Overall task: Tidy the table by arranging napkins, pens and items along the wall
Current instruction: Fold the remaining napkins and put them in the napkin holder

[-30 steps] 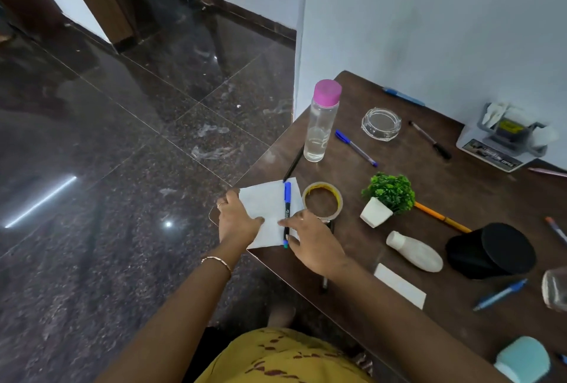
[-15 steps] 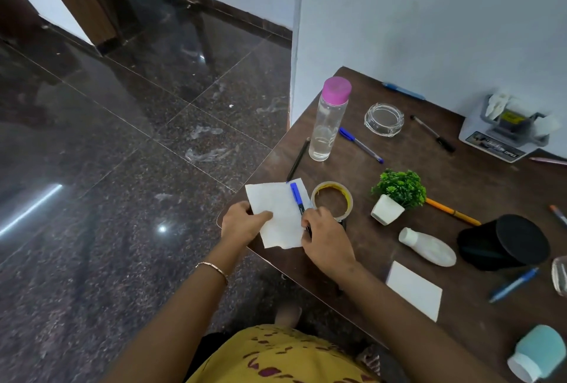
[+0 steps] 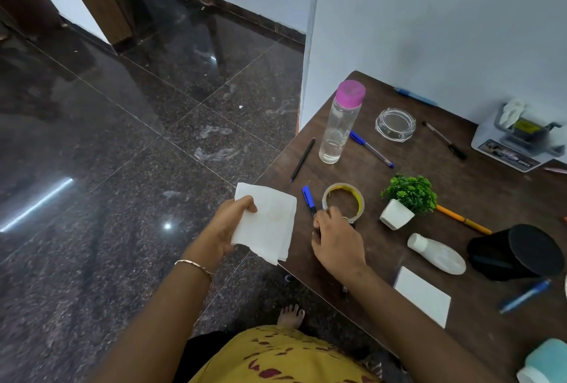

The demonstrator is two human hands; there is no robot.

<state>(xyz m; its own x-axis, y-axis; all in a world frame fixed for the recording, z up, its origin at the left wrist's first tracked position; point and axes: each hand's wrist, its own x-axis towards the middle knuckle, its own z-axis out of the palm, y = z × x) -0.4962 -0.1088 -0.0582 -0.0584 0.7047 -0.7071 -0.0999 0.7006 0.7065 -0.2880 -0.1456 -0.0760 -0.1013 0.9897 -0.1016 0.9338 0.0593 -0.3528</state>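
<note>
My left hand [image 3: 225,229] grips a white napkin [image 3: 270,223] lifted off the brown table [image 3: 460,198], past its left corner. My right hand [image 3: 336,238] is shut on the lower end of a blue-capped pen [image 3: 308,198] lying beside a tape roll [image 3: 343,201]. A second napkin [image 3: 425,295] lies flat near the front edge. Other pens lie scattered: a black one [image 3: 303,160], a blue one [image 3: 371,149], a black-tipped one [image 3: 445,140], an orange one [image 3: 463,219], and a blue one [image 3: 415,96] against the wall.
On the table stand a pink-capped clear bottle [image 3: 340,124], a glass ashtray [image 3: 395,124], a small potted plant [image 3: 405,198], a white bottle on its side [image 3: 437,253], a black cylinder [image 3: 518,252] and a grey holder [image 3: 518,140] by the wall. Dark tiled floor lies left.
My left hand has lifted the napkin off the table and drawn it left past the corner. The blue-capped pen that lay on it now rests on the table under my right hand.
</note>
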